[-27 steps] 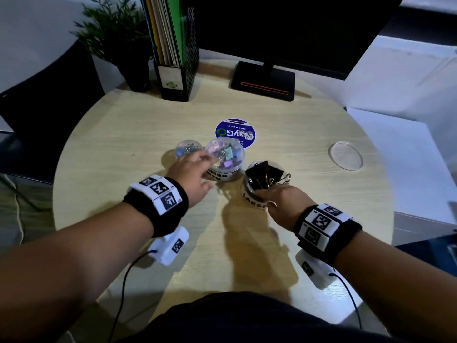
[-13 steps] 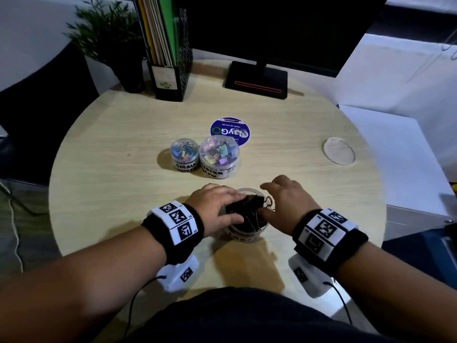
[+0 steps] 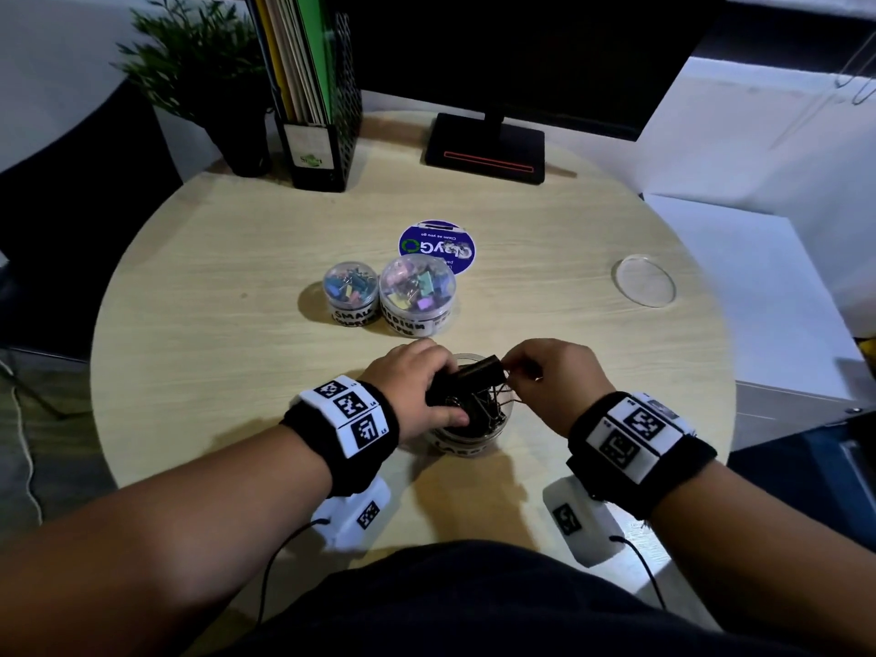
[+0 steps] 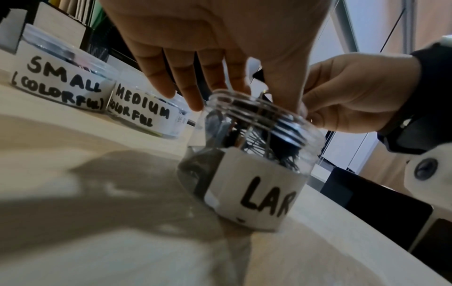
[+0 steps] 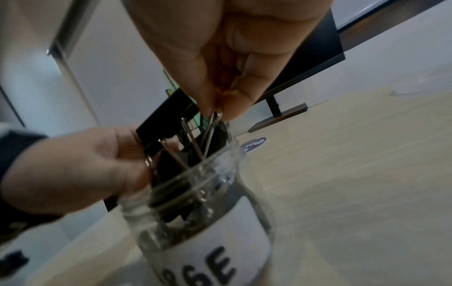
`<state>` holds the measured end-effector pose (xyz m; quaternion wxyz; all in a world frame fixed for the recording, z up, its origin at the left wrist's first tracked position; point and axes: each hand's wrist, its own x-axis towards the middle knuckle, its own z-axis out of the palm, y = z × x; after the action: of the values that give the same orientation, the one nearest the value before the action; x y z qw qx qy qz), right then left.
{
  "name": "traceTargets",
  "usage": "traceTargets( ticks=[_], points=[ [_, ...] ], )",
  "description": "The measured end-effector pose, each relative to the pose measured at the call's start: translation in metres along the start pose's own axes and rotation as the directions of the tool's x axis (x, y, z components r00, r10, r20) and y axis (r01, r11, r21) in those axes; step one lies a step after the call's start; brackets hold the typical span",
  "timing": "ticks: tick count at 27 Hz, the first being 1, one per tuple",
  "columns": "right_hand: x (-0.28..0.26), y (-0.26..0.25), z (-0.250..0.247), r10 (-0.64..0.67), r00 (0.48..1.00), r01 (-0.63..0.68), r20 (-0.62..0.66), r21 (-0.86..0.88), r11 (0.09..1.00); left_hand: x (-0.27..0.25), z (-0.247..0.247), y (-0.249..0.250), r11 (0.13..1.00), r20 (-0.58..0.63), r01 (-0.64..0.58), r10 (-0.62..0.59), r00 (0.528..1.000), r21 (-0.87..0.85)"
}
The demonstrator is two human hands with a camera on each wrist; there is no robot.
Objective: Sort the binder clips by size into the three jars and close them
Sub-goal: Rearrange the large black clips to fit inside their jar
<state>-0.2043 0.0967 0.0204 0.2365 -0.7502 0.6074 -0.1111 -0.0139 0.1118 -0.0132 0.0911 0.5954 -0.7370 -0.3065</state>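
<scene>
The open jar labelled LARGE (image 3: 467,441) (image 4: 254,174) (image 5: 208,222) stands near the front of the round table (image 3: 237,372), crammed with black binder clips that stick out above its rim. My left hand (image 3: 422,391) (image 4: 239,92) reaches over the mouth, thumb and fingers round a big black clip (image 3: 479,372) (image 5: 164,122). My right hand (image 3: 526,372) (image 5: 218,113) pinches the wire handles of a clip just above the rim. Behind stand the SMALL jar (image 3: 351,296) (image 4: 61,77) and the MEDIUM jar (image 3: 417,294) (image 4: 146,114), both lidded and holding coloured clips.
A loose clear lid (image 3: 643,281) lies at the table's right. A round blue sticker (image 3: 436,246) lies behind the jars. At the back are a monitor stand (image 3: 486,147), a black file holder (image 3: 315,111) and a potted plant (image 3: 204,73).
The large jar came toward the front edge. My left hand left the medium jar and went to the large jar's clips. My right hand now pinches wire handles above the rim.
</scene>
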Motion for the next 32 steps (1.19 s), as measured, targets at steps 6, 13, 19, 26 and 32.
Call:
traceTargets(
  ticks=[6,13,19,26,32],
  points=[
    [0.000,-0.002,0.000,0.030,0.997,-0.052,0.073,0.307,0.950,-0.007,0.000,-0.001,0.993,-0.051,-0.076,0.072,0.996,-0.092],
    [0.009,-0.003,0.003,0.027,0.999,-0.015,-0.035,0.293,0.956,-0.005,0.002,-0.006,0.982,-0.060,-0.096,0.087,0.994,-0.164],
    [0.017,0.001,0.008,0.130,0.991,-0.109,-0.017,0.444,0.889,-0.011,0.005,-0.021,0.965,-0.031,-0.118,0.114,0.993,-0.232],
    [0.017,-0.002,0.007,-0.088,0.996,0.088,-0.006,0.032,0.996,-0.012,0.009,-0.021,0.965,-0.051,-0.125,0.116,0.992,-0.232],
    [0.020,0.005,0.002,-0.090,0.991,0.097,-0.102,0.065,0.993,-0.014,0.014,-0.025,0.941,-0.102,-0.115,0.086,0.991,-0.317]
  ],
)
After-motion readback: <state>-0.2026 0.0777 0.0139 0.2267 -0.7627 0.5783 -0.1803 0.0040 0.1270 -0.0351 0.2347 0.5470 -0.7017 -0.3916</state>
